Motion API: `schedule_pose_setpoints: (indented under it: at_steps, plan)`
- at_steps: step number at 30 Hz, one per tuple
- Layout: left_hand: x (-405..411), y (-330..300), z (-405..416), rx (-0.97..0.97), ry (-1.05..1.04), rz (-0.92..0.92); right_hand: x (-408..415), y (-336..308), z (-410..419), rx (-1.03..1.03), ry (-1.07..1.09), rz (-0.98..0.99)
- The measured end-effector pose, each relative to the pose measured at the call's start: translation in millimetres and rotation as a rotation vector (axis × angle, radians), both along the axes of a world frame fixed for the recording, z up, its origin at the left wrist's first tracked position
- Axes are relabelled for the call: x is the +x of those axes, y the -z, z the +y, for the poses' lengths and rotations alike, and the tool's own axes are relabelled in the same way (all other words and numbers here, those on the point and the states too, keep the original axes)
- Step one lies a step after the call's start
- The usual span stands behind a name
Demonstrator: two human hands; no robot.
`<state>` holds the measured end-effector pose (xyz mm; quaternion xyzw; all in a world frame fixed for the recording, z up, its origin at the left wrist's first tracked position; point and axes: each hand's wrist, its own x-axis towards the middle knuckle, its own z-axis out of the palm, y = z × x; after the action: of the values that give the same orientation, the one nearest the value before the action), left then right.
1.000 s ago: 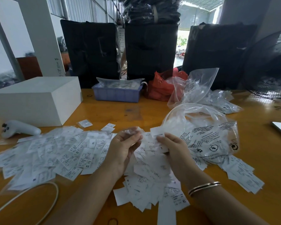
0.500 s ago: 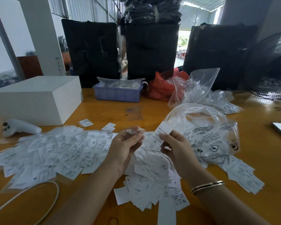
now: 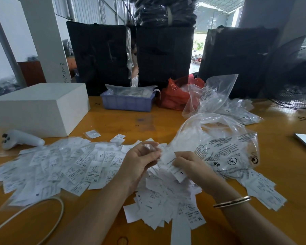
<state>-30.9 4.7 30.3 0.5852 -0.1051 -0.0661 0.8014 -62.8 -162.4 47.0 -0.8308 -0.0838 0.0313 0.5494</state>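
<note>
Label marked L (image 3: 178,173) is pinched by the right hand (image 3: 193,167) above the middle heap of labels (image 3: 159,197); the left hand (image 3: 139,162) grips a small clear sleeve (image 3: 149,146). Open tabletop (image 3: 131,124) lies between the 2 hands and the blue tray (image 3: 126,103).

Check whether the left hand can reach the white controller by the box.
Probably yes: only flat labels lie between the left hand and the controller, though its fingers pinch a small clear bag.

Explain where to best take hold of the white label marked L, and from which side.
Pinch the label marked L at its free lower end, by the L, from the near side: it is a thin flat strip raised off the pile, and the right hand pinches its middle.
</note>
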Motion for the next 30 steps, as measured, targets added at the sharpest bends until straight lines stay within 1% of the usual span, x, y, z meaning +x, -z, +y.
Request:
schedule_pose_setpoints:
  at_steps: [3,7,11,17,19,22,27,30]
  plan:
    - [-0.8,1.2,-0.7,0.062,0.02,-0.014,-1.0,-2.0,-0.2,-0.006,-0.032,-0.005]
    - [0.7,1.4,1.7,0.11,0.053,-0.009,0.9,0.6,-0.9,-0.145,-0.034,-0.038]
    - [1.3,0.5,3.8,0.155,0.077,-0.014,0.9,0.0,-1.7,-0.145,-0.017,-0.065]
    - [0.2,-0.2,3.8,0.283,0.078,-0.057,1.8,3.3,0.9,-0.367,-0.109,-0.076]
    - [0.2,-0.5,3.3,0.33,0.075,-0.071,3.0,5.1,0.7,-0.333,-0.102,-0.09]
    - [0.6,-0.3,2.8,0.35,0.047,-0.092,6.7,6.6,-1.5,-0.224,0.014,-0.134]
    - [2.1,3.0,2.4,0.286,-0.028,-0.074,4.4,5.3,-0.9,-0.012,0.022,-0.061]
    - [3.5,4.2,1.9,0.25,-0.084,-0.083,3.4,3.2,-1.4,0.058,0.022,-0.067]
